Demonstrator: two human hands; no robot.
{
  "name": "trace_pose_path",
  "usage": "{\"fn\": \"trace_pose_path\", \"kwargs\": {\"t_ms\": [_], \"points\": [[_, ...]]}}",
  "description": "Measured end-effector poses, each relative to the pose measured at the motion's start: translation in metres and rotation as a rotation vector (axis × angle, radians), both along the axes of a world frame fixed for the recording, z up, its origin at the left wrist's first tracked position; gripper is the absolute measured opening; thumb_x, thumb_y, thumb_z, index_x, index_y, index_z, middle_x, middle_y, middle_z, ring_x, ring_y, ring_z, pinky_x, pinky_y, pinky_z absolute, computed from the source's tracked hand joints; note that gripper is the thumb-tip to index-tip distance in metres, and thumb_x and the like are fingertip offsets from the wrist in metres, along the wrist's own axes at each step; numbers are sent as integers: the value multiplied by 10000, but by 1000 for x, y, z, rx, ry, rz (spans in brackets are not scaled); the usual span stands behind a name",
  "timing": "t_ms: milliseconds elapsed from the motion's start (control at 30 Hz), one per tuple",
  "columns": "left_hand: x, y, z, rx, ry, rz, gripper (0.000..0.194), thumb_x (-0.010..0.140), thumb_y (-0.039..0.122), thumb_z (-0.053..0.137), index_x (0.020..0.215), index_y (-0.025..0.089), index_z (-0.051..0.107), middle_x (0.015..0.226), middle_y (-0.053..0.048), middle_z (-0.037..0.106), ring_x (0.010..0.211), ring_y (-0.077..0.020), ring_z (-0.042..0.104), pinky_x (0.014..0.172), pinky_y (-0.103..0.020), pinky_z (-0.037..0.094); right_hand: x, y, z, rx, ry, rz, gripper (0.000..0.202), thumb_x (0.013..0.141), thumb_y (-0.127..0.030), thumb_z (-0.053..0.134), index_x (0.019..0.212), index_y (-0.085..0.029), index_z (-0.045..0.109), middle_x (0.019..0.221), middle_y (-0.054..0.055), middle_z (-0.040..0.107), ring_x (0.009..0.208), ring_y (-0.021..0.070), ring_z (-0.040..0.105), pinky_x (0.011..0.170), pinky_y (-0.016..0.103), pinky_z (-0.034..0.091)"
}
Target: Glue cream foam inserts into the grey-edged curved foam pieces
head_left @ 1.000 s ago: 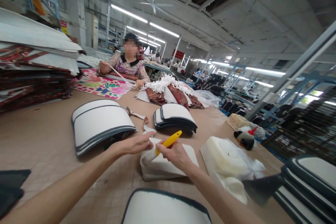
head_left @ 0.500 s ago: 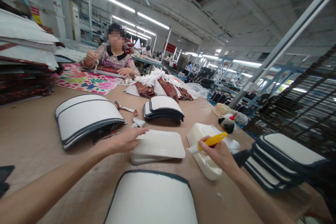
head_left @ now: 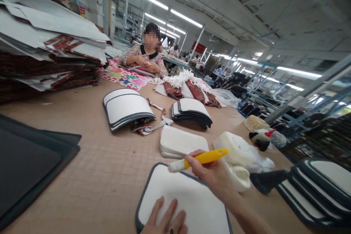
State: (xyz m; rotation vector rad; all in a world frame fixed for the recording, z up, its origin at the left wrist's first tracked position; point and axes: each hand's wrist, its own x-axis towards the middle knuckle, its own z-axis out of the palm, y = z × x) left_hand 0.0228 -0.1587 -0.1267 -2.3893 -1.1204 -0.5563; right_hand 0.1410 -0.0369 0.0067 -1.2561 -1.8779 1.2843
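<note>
My left hand (head_left: 166, 219) lies with its fingers spread on a white panel with a dark border (head_left: 197, 204), close in front of me. In my right hand (head_left: 211, 173) is a brush with a yellow handle (head_left: 207, 157). Its pale, coated tip points left, over the panel's far edge; whether it touches cannot be made out. Just beyond the panel sits a stack of plain white rounded boards (head_left: 183, 140). A cut-open white plastic jug (head_left: 233, 148) stands to the right of that stack, partly behind my right hand.
Curved dark-edged panels lie in two piles, at left (head_left: 128, 108) and centre (head_left: 192, 109). More are stacked at right (head_left: 326, 186). Dark sheets (head_left: 30, 164) lie at left, below a tall fabric pile (head_left: 49, 47). A co-worker (head_left: 148, 55) sits across the table, near white trimmings (head_left: 183, 80).
My left hand has moved from the white boards down onto the bordered panel. My right hand has brought the brush from the jug leftward over the panel. The view has turned left.
</note>
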Motion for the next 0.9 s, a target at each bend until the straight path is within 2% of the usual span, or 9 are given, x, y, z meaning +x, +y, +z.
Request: {"fn": "trace_pose_path", "kwargs": {"t_ms": [133, 233, 333, 433, 500, 567, 667, 767, 900], "points": [[4, 2, -10, -37, -27, 9, 232, 955, 212, 401, 1125, 268, 548, 1203, 64, 597, 1042, -194, 572, 799, -334, 485, -27, -1, -19, -9, -58, 87, 192, 752, -347, 561, 682, -169, 582, 515, -59, 434, 467, 68, 364, 421, 192, 281], [8, 3, -21, 13, -105, 22, 187, 942, 277, 445, 1089, 289, 559, 1170, 73, 612, 1020, -182, 575, 826, -334, 459, -38, 4, -34, -32, -55, 117, 179, 737, -335, 557, 687, -166, 591, 530, -52, 456, 467, 69, 370, 426, 197, 285], [15, 7, -33, 86, -178, 30, 151, 929, 295, 472, 1036, 296, 578, 1096, 76, 647, 974, -177, 591, 866, -341, 419, -35, 11, -44, -21, -59, 104, 152, 718, -303, 562, 664, -165, 594, 542, -40, 486, 483, 77, 402, 454, 205, 314], [17, 9, -39, 69, -173, 34, 143, 928, 289, 464, 1008, 294, 583, 1049, 54, 665, 959, -193, 595, 904, -375, 377, -13, 16, -42, -2, -66, 46, 135, 706, -286, 567, 652, -164, 589, 569, -27, 506, 522, 90, 435, 479, 210, 334], [14, 9, -35, 50, -144, 15, 160, 931, 314, 450, 1019, 292, 582, 1068, 38, 659, 978, -201, 584, 919, -381, 356, 10, 16, -36, 1, -81, 0, 149, 700, -305, 575, 656, -163, 586, 559, -30, 491, 509, 90, 422, 463, 212, 322], [8, 7, -23, 2, -107, -24, 187, 934, 313, 433, 1051, 288, 578, 1131, 35, 636, 1034, -207, 552, 934, -369, 341, 37, 15, -31, 15, -95, -56, 171, 690, -331, 587, 654, -164, 581, 539, -36, 478, 485, 88, 407, 447, 215, 312], [0, 2, -2, -135, -63, -14, 260, 899, 159, 461, 1102, 286, 562, 1209, 41, 598, 1120, -215, 498, 966, -368, 314, 79, 13, -28, 56, -103, -148, 194, 681, -356, 601, 637, -168, 577, 525, -34, 491, 473, 93, 421, 450, 222, 331], [-1, -2, 8, -229, -68, 34, 397, 819, 42, 500, 1126, 289, 550, 1229, 1, 587, 1162, -242, 467, 983, -418, 300, 116, 11, -26, 75, -149, -260, 202, 661, -371, 610, 617, -180, 560, 476, -52, 444, 436, 89, 389, 422, 223, 312], [-8, 0, 24, -406, -123, 29, 418, 811, 167, 555, 1188, 340, 501, 1272, -83, 534, 1181, -311, 445, 922, -464, 367, 143, 1, -12, 112, -199, -379, 233, 615, -415, 615, 583, -195, 546, 446, -56, 427, 417, 99, 387, 402, 230, 304]]}}
